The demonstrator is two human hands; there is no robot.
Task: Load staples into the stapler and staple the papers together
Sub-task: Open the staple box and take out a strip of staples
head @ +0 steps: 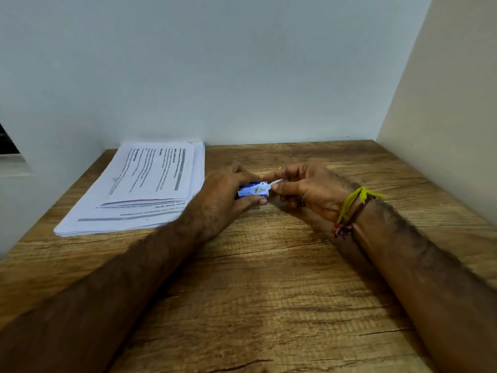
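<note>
Wooden table [269, 278], seemingly loose paper stack [139, 189].

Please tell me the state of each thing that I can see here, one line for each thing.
Staple box: held over the table, white end flap pulled open.
Left hand: grips the box.
Right hand: pinches the flap.
Papers: stacked flat on the table, loosely fanned, untouched.
Table: bears the papers.

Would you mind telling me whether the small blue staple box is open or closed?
Open: the right hand pinches a white flap sticking out of the staple box, gripped by the left hand.
</note>
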